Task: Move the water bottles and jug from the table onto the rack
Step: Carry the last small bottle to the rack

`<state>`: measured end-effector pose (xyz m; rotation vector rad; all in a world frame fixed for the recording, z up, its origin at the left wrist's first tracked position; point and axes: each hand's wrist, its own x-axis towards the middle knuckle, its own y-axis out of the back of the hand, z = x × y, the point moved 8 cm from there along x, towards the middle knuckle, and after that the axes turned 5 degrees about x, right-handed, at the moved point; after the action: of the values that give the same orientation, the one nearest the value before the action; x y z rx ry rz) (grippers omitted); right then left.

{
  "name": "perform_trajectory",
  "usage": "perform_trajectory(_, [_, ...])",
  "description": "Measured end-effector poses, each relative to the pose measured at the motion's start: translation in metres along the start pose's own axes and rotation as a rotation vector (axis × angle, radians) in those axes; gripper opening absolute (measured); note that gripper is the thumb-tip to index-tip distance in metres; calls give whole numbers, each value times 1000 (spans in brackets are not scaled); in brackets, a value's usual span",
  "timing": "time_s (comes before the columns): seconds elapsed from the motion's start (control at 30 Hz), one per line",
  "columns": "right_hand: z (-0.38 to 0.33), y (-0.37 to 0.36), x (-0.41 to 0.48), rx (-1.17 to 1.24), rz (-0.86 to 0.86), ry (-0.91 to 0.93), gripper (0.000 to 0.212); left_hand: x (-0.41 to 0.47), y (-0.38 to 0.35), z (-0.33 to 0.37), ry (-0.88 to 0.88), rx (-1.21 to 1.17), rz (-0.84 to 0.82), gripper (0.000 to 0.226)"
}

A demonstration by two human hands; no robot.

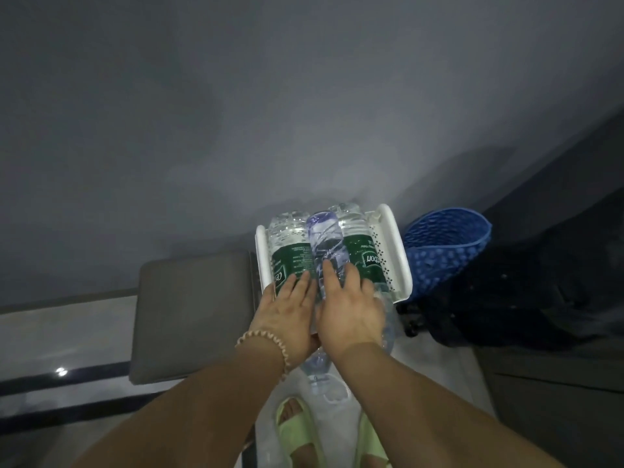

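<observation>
Looking down from the head camera, both hands meet over a white rack [393,251] standing against a grey wall [236,96]. Two large bottles with green labels lie side by side in the rack: the left bottle [290,255] and the right bottle [364,255]. A slimmer clear bottle [326,244] lies lengthwise on top, in the groove between them, its far end toward the wall.

The left hand [287,312] lies flat, fingers extended, on the left bottle's label; it is not clenched. A bead bracelet [270,342] circles that wrist. The right hand [351,309] lies over the near part of the slim bottle, fingers spread along it; whether the fingers close around it cannot be told.

A further clear bottle [317,369] shows below the hands, between the wrists. A blue basket [442,251] stands just right of the rack. A grey cushion [192,315] lies left of it. Green slippers [297,430] show at the bottom edge.
</observation>
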<state>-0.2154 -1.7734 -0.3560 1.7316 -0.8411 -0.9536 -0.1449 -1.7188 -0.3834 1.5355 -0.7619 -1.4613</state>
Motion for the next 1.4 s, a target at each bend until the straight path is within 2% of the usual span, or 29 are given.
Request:
perform_trajectory(0.27, [9, -11, 8, -115, 5, 88, 73, 6, 0, 4, 13, 14, 4, 90])
perform_trajectory(0.47, [22, -28, 3, -232, -112, 163, 95, 5, -5, 3, 53, 8, -18, 95])
perform_trajectory(0.53, [23, -30, 3, -210, -129, 157, 89, 5, -5, 7, 71, 3, -21, 96])
perform_trajectory(0.67, [19, -34, 3, 11, -120, 99, 69, 5, -9, 5, 107, -5, -15, 96])
perform_trajectory(0.77, [20, -35, 2, 24, -88, 143, 64, 3, -11, 0, 114, -6, -1, 94])
perform_trajectory(1.03, [27, -30, 0, -45, -95, 164, 64, 1, -6, 6, 98, 3, 75, 93])
perform_trajectory(1.4, [27, 55, -45, -64, 54, 239, 66, -36, 68, 29, 89, 67, 368, 86])
